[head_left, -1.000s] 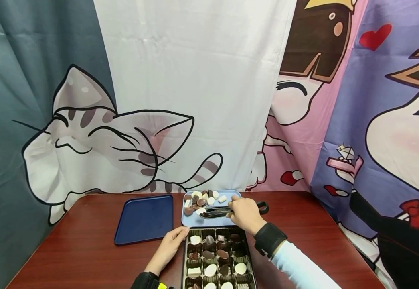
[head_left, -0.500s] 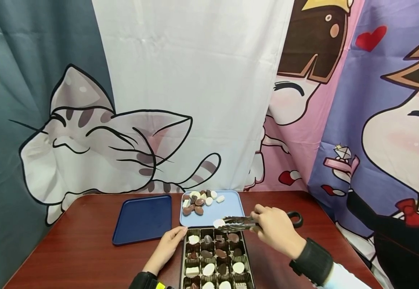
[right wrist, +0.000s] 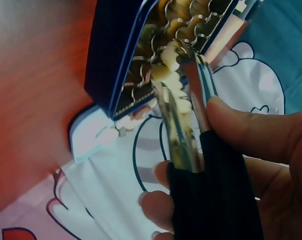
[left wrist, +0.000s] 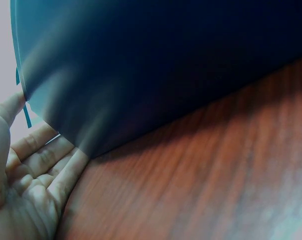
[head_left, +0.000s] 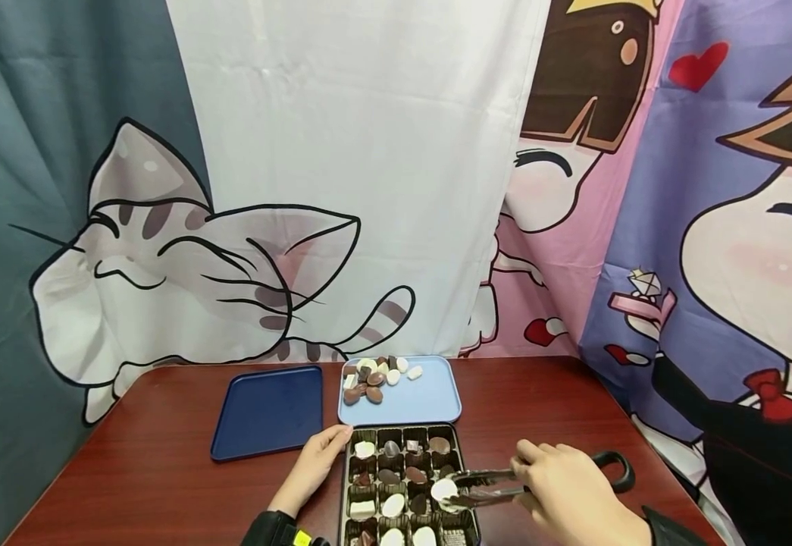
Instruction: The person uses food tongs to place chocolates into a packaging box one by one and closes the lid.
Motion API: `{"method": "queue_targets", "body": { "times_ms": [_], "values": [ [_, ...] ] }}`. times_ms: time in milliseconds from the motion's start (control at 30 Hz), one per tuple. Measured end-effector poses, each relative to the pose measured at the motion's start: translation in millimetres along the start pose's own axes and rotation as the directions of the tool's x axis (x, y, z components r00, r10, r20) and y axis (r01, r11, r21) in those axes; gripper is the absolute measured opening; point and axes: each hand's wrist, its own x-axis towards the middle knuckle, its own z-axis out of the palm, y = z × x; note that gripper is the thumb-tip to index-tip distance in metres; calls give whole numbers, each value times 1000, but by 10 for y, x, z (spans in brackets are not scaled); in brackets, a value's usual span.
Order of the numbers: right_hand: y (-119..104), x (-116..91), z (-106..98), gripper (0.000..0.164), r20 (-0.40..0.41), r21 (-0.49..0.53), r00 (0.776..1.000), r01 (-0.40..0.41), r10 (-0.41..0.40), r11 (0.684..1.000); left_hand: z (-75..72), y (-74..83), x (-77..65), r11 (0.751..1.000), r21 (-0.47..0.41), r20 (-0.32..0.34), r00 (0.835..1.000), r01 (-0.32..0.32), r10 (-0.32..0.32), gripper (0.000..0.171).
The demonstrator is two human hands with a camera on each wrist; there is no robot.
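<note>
My right hand (head_left: 559, 485) grips black-handled metal tongs (right wrist: 210, 190). Between the tong tips, above the right column of the chocolate box (head_left: 344, 493), is a round white chocolate (head_left: 445, 490). Whether that piece touches the box beneath is hard to tell. Brown, dark and white chocolates sit in the box's compartments, including an oval white one (head_left: 392, 505). My left hand (head_left: 317, 462) holds the box's far left corner; in the left wrist view its thumb and fingers lie on either side of the dark blue box wall (left wrist: 165, 65).
Behind the box lies a light blue tray (head_left: 430, 398) with a pile of brown and white chocolates (head_left: 374, 378) at its left. A dark blue tray (head_left: 269, 413) lies to the left on the red-brown table (head_left: 129, 470). A printed curtain (head_left: 368, 152) hangs at the back.
My right hand has carried the white chocolate in the tongs from the light blue tray towards me, over the box's right column. My left hand has stayed at the box corner.
</note>
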Motion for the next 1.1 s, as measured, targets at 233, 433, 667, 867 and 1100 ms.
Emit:
{"method": "queue_targets", "body": {
  "times_ms": [233,433,667,867,1100],
  "values": [
    [43,-124,21,18,141,48,990,-19,12,999,-9,12,0,1000,8,0,1000,-1,1,44],
    [30,-136,40,22,153,54,988,-12,4,998,-11,12,0,1000,8,-1,1000,5,-5,45],
    [51,-118,47,22,158,106,987,-52,34,993,-10,10,0,1000,9,8,1000,-10,10,45],
    [62,-43,0,19,100,144,992,-87,73,986,-11,7,0,1000,5,3,1000,-2,2,44],
    [75,181,-18,28,-95,60,981,-162,167,985,-5,5,9,1000,0,9,1000,-5,5,45]
  ]
}}
